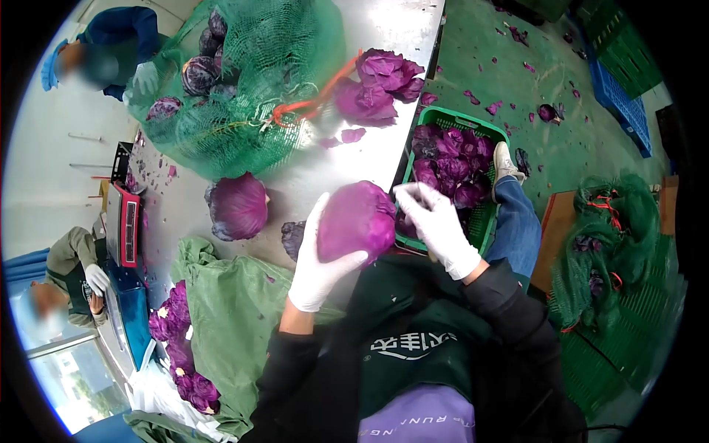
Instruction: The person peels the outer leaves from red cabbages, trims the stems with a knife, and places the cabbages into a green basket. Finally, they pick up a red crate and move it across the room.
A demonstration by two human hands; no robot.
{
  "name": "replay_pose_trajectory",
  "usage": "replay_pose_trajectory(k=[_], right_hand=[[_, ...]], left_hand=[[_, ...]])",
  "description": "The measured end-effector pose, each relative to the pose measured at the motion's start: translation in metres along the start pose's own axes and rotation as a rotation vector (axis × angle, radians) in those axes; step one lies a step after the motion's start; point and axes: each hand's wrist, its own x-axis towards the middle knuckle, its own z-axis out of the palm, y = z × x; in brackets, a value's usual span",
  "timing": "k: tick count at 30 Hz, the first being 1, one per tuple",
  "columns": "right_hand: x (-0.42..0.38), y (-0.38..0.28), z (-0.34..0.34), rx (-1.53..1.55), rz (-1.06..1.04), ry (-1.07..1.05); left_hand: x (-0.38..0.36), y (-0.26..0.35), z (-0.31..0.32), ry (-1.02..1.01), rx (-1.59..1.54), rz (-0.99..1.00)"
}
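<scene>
Red cabbage head [356,221], one, glossy purple: held up before the wearer's dark green apron [436,373], which bears white lettering. Left hand [319,260], white glove: fingers spread and grasping that head from its left, thumb across the near side. Right hand [437,227], white glove: fingers curled, tips drawn together just beside the head's right side; whether they grip anything cannot be told.

Dark cabbage [292,239], one, partly hidden behind the left hand. Second red cabbage head [238,207], one, resting on the metal table [395,29]. Loose purple leaves [380,85], a heap, near the table's right edge. Green mesh sack [273,66], large, orange tie, dark cabbages inside. Green cloth [229,310], crumpled, left of the wearer; purple cabbages [177,317] beyond it.

Green plastic crate [461,119], on the floor right of the table, filled with purple leafy pieces [452,159]. Further right: green mesh bags [613,251], red ties; blue pallet [620,92]; leaf scraps on green floor.

Far left: red-cased device [124,225]; two co-workers, one gloved hand [144,80] touching the mesh sack.
</scene>
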Motion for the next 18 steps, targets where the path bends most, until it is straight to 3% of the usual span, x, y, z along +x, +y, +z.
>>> replay_pose_trajectory(k=[2, 3, 6, 8, 13, 14, 17, 18], right_hand=[[0.006, -0.007, -0.004, -0.048, -0.259, 0.002], [0.000, -0.028, -0.013, -0.343, -0.338, -0.160], [0.003, -0.028, -0.002, -0.572, -0.575, -0.102], [0.005, -0.028, -0.003, -0.371, -0.437, -0.188], [-0.004, -0.035, 0.001, -0.355, -0.466, -0.071], [-0.004, -0.033, 0.000, -0.500, -0.482, -0.070], [-0.010, -0.030, 0.009, -0.386, -0.458, 0.006], [-0.008, -0.024, 0.014, -0.412, -0.736, 0.146]], left_hand=[[0.002, 0.001, 0.003, 0.005, 0.072, 0.018], [0.003, 0.000, 0.003, 0.002, 0.167, 0.048], [0.005, -0.001, 0.006, 0.001, 0.429, 0.148], [0.006, -0.001, 0.005, -0.033, 0.535, 0.193], [0.009, 0.000, 0.010, -0.021, 0.597, 0.226], [0.009, -0.002, 0.011, 0.003, 0.532, 0.193], [0.010, -0.008, 0.011, 0.047, 0.453, 0.130], [0.010, -0.009, 0.010, 0.048, 0.500, 0.131]])
